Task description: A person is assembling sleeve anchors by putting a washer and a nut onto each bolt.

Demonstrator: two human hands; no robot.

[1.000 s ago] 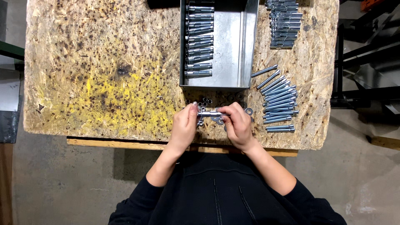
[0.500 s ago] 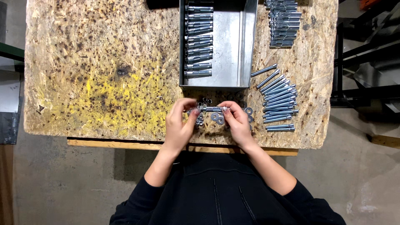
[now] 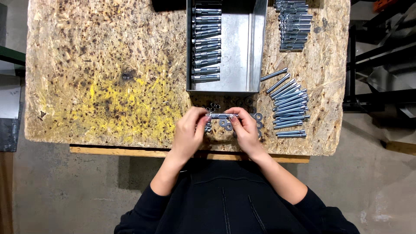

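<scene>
Spanning most of the frame: workbench point(image 3: 108, 65), a chipboard top stained yellow left of centre.
Person: dark sleeves at bottom centre, seen from above.
Metal tray point(image 3: 247, 47): upper centre, open box of bare steel; a column of assembled anchor bolts point(image 3: 206, 41) lies along its left side.
Stacked bolts point(image 3: 294, 24): upper right, a tidy pile.
Loose bolts point(image 3: 289, 108): right of centre, laid roughly parallel, just right of the hands.
Left hand point(image 3: 188, 134): fingers pinched on the left end of the held bolt.
Right hand point(image 3: 245, 130): fingers pinched on its right end.
Held bolt point(image 3: 222, 115): horizontal between both hands, lower centre, just below the tray.
Washers point(image 3: 258, 117): small rings beside the right hand.
Nuts point(image 3: 212, 106): tiny cluster above the bolt.
</scene>
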